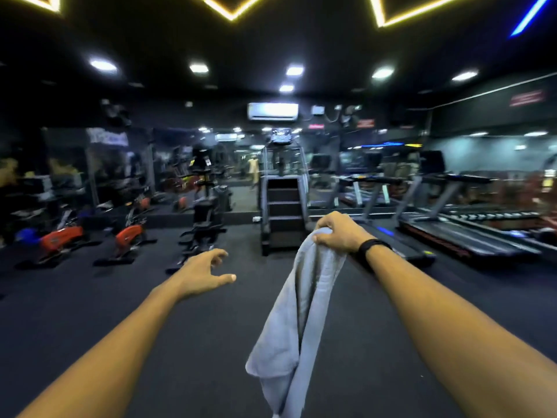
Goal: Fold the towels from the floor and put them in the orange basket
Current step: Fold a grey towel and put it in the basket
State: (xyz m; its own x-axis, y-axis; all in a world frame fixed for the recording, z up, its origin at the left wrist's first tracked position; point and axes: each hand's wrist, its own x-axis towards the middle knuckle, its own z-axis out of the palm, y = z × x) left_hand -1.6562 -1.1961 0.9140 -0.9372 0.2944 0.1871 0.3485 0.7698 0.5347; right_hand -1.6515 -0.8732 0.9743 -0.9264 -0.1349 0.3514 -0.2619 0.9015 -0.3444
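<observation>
Head view: my right hand (337, 233) grips the grey towel (297, 321) by one bunched end, hanging above the floor (150, 312). My left hand (205, 274), open and empty, should catch the free corner and spread it flat before I fold.

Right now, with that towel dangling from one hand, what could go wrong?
1. The towel hangs bunched from the right hand alone; the left hand is open and off it, so it may grab the wrong edge and the fold could come out crooked.
2. The towel's low end drops out of view at the bottom; it might drag on the floor or catch underfoot.
3. No orange basket shows here, so the person may have to turn and search for it among the gym machines.
</observation>
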